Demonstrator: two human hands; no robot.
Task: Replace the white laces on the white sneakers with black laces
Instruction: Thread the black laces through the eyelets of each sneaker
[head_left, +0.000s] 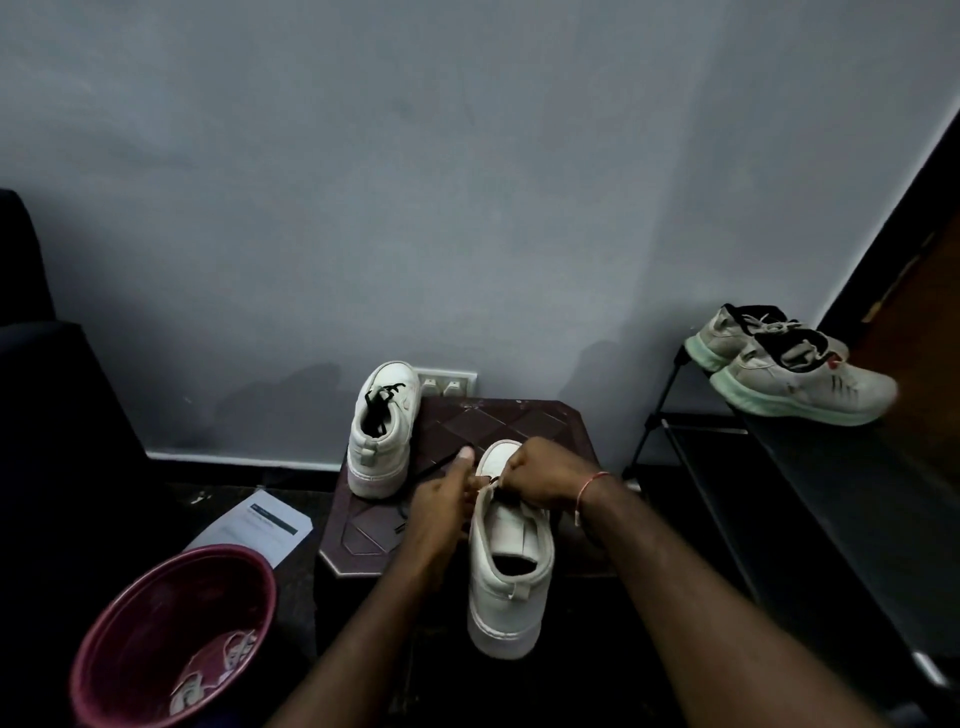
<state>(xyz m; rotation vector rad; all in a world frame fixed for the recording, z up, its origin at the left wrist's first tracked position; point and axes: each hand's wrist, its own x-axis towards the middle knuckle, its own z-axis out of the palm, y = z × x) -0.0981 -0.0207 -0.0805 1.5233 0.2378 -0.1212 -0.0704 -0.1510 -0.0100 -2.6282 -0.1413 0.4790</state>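
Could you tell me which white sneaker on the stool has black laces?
The far sneaker by the wall, black laces at its opening; left hand and right hand hold the near sneaker.

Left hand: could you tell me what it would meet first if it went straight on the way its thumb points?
The left hand would probably cross only bare stool top, then reach the wall near the socket; the black-laced sneaker stands left of that line. Depth is unclear.

Single head-worn view — looking forward and down, close over a stool (524, 415).
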